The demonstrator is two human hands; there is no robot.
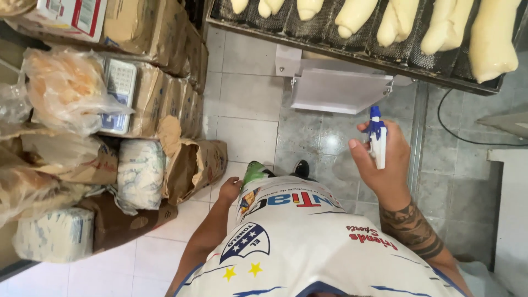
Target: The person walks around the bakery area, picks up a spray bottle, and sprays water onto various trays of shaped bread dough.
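Fingers of the right hand (385, 165) are wrapped around a small white plastic spray bottle with a blue nozzle (377, 137), held up just below the dark perforated metal tray (352, 52) of pale raw dough loaves (490, 41). The left hand (229, 190) hangs empty by the hip — loosely curled, though partly hidden. Aimed so low, spray could miss the loaves and wet the tiled floor (247, 115) — a slip hazard.

A glossy white-and-blue plastic spray bottle (377, 140) is sitting in the right hand (385, 165), while smooth, pale dough loaves (489, 41) are resting on a dark perforated metal tray (352, 52). Creased matt brown paper sacks (192, 165) are leaning over shiny floor tiles (247, 104).
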